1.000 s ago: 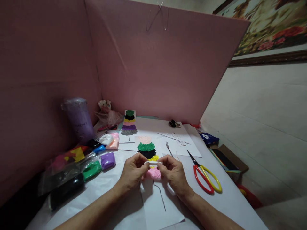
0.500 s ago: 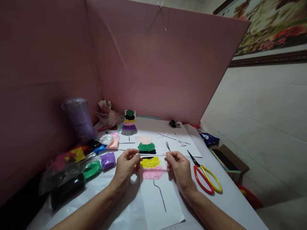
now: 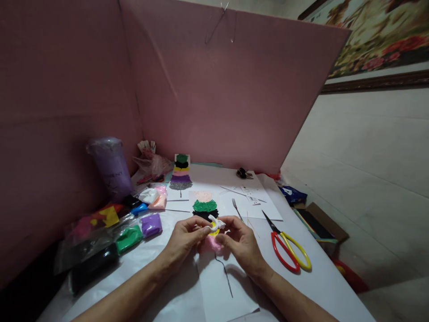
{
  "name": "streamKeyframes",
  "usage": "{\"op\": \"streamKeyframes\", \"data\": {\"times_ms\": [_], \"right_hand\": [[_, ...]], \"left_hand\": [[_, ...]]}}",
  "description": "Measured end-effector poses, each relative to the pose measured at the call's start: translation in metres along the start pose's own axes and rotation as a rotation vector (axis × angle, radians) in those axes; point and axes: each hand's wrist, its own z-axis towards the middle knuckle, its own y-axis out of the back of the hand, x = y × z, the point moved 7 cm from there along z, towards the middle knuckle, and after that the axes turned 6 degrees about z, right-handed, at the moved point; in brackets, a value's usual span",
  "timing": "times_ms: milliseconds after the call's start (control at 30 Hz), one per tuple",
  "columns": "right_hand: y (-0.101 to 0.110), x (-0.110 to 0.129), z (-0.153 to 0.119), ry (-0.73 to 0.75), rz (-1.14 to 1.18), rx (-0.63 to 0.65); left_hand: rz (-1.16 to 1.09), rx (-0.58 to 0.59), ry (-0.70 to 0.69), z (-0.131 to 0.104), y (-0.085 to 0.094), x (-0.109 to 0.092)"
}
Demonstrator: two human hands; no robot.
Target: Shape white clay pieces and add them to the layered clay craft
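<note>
A small curled strip of white modelling clay [image 3: 217,223] is pinched between my two hands. My left hand [image 3: 191,232] holds one end with closed thumb and forefinger; my right hand [image 3: 239,235] grips the other side. Beneath them lies a white paper [image 3: 217,286] with a drawn dark stem. Textured bands of clay cross it: pale peach [image 3: 203,196], green [image 3: 205,205], black [image 3: 204,213], yellow and pink [image 3: 213,244]. My fingers partly hide the yellow and pink bands.
Red-and-yellow-handled scissors [image 3: 290,250] lie to the right, a fork [image 3: 236,208] beyond my right hand. Clay packets, including purple [image 3: 151,224] and green [image 3: 129,239], lie left near a purple tumbler [image 3: 112,167]. A finished-looking banded card [image 3: 181,179] and keys [image 3: 244,173] are farther back.
My hands have come together. The white clay, stretched straight between them before, is now bunched and curled between my fingers. The thin sticks near the fork are now uncovered.
</note>
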Motion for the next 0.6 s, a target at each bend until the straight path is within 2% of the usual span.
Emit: {"op": "streamKeyframes", "data": {"times_ms": [133, 400, 500, 600], "right_hand": [[-0.006, 0.005, -0.003, 0.038, -0.103, 0.024], [-0.008, 0.011, -0.003, 0.112, -0.227, 0.055], [-0.008, 0.012, -0.003, 0.107, -0.21, 0.056], [-0.007, 0.012, -0.003, 0.082, -0.178, 0.027]], "left_hand": [[0.008, -0.024, -0.072, 0.001, -0.001, -0.002], [0.227, -0.066, -0.212, -0.002, 0.003, -0.005], [0.306, -0.004, -0.236, -0.003, -0.002, -0.007], [0.295, 0.028, -0.202, -0.002, -0.005, -0.005]]}}
